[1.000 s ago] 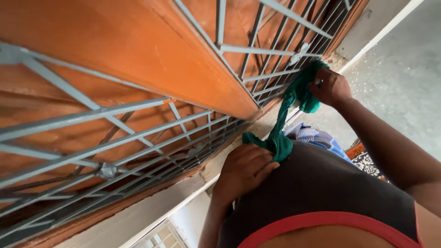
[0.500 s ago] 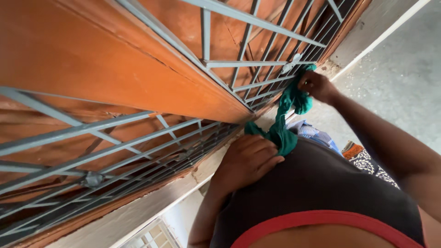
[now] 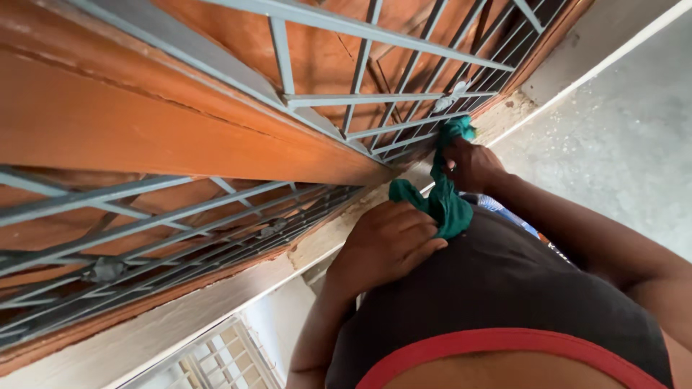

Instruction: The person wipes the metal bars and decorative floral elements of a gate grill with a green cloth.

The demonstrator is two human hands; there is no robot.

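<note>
right hand (image 3: 470, 164): presses green cloth (image 3: 443, 202) against grey metal grille (image 3: 389, 108)
left hand (image 3: 386, 241): grips the cloth's lower end at the dark top (image 3: 504, 288)
behind grille: orange wooden frame (image 3: 144, 130)

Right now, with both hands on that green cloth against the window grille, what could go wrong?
1. The green fabric cloth is stretched between the left hand and the right hand; its upper end lies against the grey metal grille bars and could snag on them.
2. The right hand's knuckles work close to the bars and may scrape.
3. The pale sill under the orange wooden frame looks crumbly; rubbing may loosen more.
</note>
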